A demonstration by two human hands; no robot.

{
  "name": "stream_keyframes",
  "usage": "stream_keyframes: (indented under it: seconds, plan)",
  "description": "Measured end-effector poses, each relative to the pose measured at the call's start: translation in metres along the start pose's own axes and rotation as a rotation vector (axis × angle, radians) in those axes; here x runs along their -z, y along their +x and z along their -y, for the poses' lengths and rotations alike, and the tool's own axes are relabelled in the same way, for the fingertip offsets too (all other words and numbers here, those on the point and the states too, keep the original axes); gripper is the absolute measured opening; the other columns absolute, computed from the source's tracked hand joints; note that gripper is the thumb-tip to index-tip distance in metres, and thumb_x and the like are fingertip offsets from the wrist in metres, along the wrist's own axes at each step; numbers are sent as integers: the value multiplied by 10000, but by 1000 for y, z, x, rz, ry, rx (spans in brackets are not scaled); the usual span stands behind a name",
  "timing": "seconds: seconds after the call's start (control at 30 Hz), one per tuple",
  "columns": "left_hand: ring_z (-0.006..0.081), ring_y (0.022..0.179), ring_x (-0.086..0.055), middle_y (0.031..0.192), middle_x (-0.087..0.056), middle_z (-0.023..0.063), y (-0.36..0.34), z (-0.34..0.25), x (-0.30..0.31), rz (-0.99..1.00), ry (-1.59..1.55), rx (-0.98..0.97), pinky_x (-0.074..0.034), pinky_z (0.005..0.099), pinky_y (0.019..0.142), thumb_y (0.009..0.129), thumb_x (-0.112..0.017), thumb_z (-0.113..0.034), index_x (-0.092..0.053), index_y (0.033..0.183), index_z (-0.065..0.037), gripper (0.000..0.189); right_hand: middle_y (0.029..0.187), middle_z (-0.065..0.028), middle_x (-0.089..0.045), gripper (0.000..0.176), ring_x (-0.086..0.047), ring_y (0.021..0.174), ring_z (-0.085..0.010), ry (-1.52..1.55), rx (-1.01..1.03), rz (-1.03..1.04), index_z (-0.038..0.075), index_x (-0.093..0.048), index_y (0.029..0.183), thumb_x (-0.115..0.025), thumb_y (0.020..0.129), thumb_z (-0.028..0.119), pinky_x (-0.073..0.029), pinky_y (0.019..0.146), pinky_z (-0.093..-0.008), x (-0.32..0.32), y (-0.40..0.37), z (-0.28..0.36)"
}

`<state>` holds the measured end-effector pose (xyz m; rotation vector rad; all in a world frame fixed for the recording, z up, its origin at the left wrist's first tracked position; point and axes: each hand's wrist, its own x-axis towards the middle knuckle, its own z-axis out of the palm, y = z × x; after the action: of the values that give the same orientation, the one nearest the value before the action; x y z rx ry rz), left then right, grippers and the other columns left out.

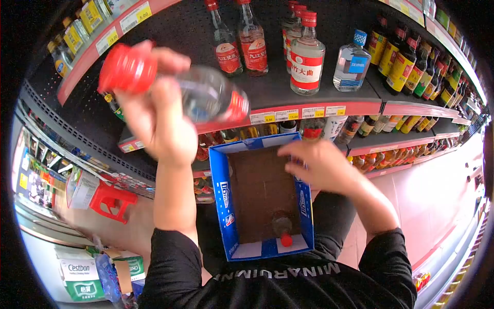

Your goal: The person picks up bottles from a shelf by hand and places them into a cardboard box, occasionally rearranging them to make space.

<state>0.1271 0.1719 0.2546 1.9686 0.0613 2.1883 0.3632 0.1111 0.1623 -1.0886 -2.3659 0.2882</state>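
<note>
My left hand (167, 110) is raised in front of the shelf, its fingers wrapped round the neck of a clear bottle (208, 95) with a red cap and red label, tilted and blurred by motion. Below it rests a blue open box (222, 206) on my lap. My right hand (316, 159) is at the box's upper right edge with its fingers apart and nothing in them. Inside the box, near its lower end, lies one small bottle with a red cap (283, 230).
Bottles with red labels (254, 49) and white-and-red labels (307, 62) stand on the dark shelf (242, 92) ahead. More bottles line the right. A red stool (110, 203) and a Cestbon carton (80, 275) are at the left.
</note>
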Motion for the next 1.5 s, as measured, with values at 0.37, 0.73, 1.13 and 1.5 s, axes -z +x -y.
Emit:
stream_keyframes:
  seconds: [0.37,0.73,1.13,1.5]
  plan:
    - [162,922,-508,1007,-526,105,-117,-51,18,196,-160,661,-416,323,849,919,-573,-196,-375,1231,-21,409,1067,-199,-619,632,-624,980,-325,122,-121,-765,-31,-437,1254,-702,780,294,-488,868,-395,49,234,-61]
    - [131,889,-492,996,-523,70,-137,-37,12,78,-162,790,-413,289,789,913,-591,-301,-419,1140,-53,378,1095,-243,-598,652,-605,1017,-376,-68,-311,-880,-29,-507,1119,-763,687,387,-486,874,-430,36,345,-156]
    - [195,944,-535,1000,-534,79,-208,-62,41,422,-131,1125,-421,329,884,890,-615,-173,-418,1181,-18,384,923,-230,-634,392,-636,857,-379,31,-331,-1088,-24,-538,1065,-680,728,120,-492,764,-394,25,323,-100]
    - [389,807,-625,832,-639,175,-218,-70,40,1109,233,1123,-487,437,687,768,-673,-79,-510,1016,-77,296,741,-43,-557,150,-540,692,-99,431,74,-695,39,-490,921,-603,822,32,-450,653,-271,50,152,54]
